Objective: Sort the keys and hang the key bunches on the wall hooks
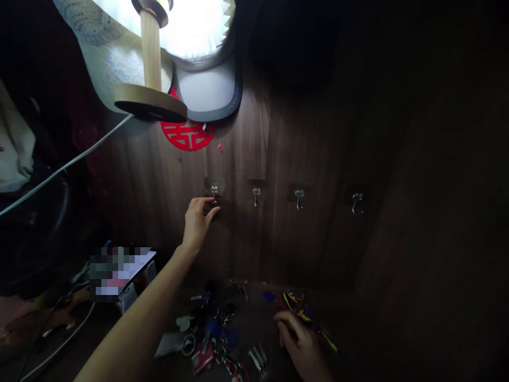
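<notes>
My left hand (198, 220) is raised to the wall at the leftmost metal hook (215, 190). Its thumb and fingertips are apart around the hook's lower end, and I cannot tell whether they touch it. My right hand (300, 342) is low over the dark surface, fingers loosely curled with a gap at the thumb, and nothing shows between them. Just beyond it lies a bundle of yellow, red and blue cords (296, 305). Left of it are several keys (258, 361), blue key tags (213, 327) and a small red item (202, 359).
Three more hooks, including a middle one (299, 197), line the wood-grain wall (246, 239). A lit lamp with a wooden stem (151, 50) hangs over caps (210, 87) and a red paper cutting (191, 139). A white cable (75, 160) crosses the left side, above a blurred-out box-like item (137, 270).
</notes>
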Motion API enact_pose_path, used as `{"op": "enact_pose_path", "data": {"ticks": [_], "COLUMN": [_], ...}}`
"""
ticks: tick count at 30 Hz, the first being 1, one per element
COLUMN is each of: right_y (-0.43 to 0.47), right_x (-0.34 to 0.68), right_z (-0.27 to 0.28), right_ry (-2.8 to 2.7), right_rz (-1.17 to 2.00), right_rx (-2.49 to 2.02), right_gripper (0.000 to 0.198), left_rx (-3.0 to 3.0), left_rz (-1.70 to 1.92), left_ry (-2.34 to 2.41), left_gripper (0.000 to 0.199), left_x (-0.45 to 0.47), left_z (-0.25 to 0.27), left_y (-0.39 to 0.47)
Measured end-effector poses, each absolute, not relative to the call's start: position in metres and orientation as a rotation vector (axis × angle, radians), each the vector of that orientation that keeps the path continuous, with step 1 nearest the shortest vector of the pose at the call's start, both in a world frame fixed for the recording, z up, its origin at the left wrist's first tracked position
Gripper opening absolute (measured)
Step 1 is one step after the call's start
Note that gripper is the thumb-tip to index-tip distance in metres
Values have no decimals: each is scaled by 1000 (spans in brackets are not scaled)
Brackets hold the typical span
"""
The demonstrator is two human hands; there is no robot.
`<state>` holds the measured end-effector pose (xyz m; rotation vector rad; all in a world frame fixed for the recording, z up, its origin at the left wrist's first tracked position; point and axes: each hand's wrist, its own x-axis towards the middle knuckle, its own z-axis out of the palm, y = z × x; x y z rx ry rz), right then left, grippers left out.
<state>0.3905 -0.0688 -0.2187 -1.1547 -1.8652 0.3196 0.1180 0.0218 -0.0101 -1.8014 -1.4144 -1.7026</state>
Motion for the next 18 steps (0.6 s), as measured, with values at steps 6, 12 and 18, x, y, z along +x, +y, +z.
{"op": "enact_pose_path", "data": {"ticks": [6,12,18], "right_y": [-70,-70,-70], "right_x": [390,389,388], "right_z": [-217,-216,-215], "right_ry": [-1864,-1864,-1900], "right_rz": [344,324,326], "right_rx": [-1191,-1192,-1172], "right_gripper": [35,32,27], "left_rx": [-1794,-1793,-1837], "left_rz": [-1656,-1660,-1693], "left_ry": [-1485,-1515,-1504], "left_gripper": [25,40,37], "left_x": [119,118,121], "left_z": [-16,-27,-64], "left_y": [22,13,-7]}}
